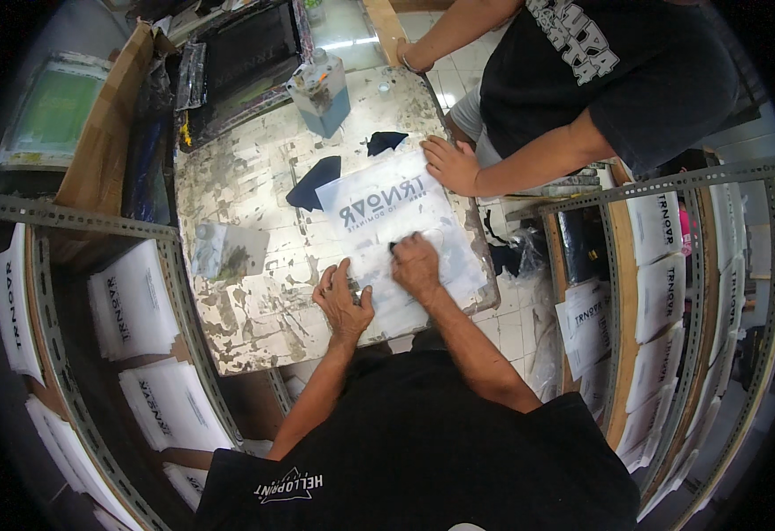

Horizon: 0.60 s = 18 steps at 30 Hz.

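A thin white sheet or bag (365,195) with dark lettering lies on the paint-stained table (254,319) in front of me. My left hand (343,301) rests at its lower left edge, fingers spread. On the sheet's lower half, my right hand (416,267) is closed around a small dark piece (393,247), mostly hidden by the fingers, so its kind is unclear. Dark grey smudges mark the sheet to the right of that hand. Two dark cloth pieces, a larger one (315,183) and a smaller one (386,142), lie beyond the sheet.
A co-worker's hand (452,165) touches the sheet's far right corner. A jug of bluish liquid (321,93) stands farther back, with a clear container (219,250) at the left. Shelves with stacked printed white bags (170,403) flank both sides. Framed screens (246,62) lean at the back.
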Each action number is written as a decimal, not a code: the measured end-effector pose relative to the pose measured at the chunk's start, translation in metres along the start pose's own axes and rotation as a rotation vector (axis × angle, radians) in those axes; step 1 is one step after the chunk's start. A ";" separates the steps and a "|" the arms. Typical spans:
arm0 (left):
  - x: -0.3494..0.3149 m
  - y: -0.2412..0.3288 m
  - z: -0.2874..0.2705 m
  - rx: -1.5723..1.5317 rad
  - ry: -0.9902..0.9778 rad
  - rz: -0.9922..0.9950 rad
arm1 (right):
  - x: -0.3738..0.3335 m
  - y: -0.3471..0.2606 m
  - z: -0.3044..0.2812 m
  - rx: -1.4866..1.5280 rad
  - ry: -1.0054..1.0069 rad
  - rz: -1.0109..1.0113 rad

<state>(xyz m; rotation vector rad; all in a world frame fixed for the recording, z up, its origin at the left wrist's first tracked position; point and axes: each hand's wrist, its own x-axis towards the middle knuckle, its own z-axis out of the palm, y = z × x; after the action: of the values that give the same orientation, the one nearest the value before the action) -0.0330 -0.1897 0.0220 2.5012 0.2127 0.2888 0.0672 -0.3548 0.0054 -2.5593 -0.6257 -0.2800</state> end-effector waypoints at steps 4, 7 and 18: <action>-0.001 -0.004 -0.001 -0.004 0.005 0.008 | 0.001 0.039 -0.003 -0.087 0.053 0.169; -0.001 -0.001 -0.001 0.002 0.000 -0.007 | 0.013 0.056 -0.030 -0.174 0.088 0.246; -0.001 -0.002 -0.001 -0.006 0.013 -0.003 | 0.014 0.049 -0.031 -0.110 0.041 0.211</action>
<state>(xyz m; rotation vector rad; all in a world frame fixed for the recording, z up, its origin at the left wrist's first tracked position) -0.0340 -0.1881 0.0213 2.4933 0.2204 0.3038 0.0999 -0.4034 0.0165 -2.6904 -0.3293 -0.3003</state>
